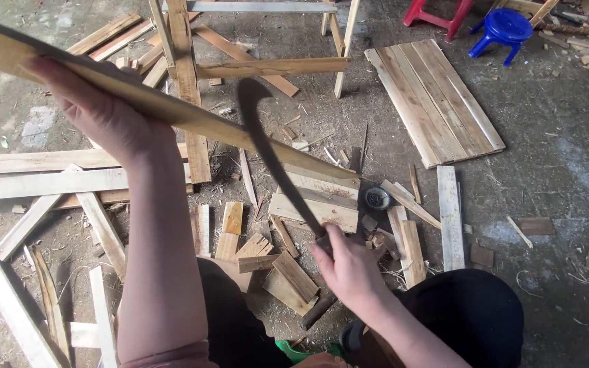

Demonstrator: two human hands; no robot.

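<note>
Over a grey concrete floor (560, 136) strewn with pale wood offcuts, the left hand (100, 112) is wrapped around a long, thin, pale wooden slat (192, 116) slanting down to a stack of short boards (318, 197), while the right hand (349, 269) grips the handle of a dark curved blade (267, 146), which blurs just beside the slat.

Long wooden slat (172, 109) slanted; dark curved blade (267, 150) against it.

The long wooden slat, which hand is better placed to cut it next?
Likely the right hand: it grips the curved blade beside the long wooden slat. The left hand only holds the slat up.
</note>
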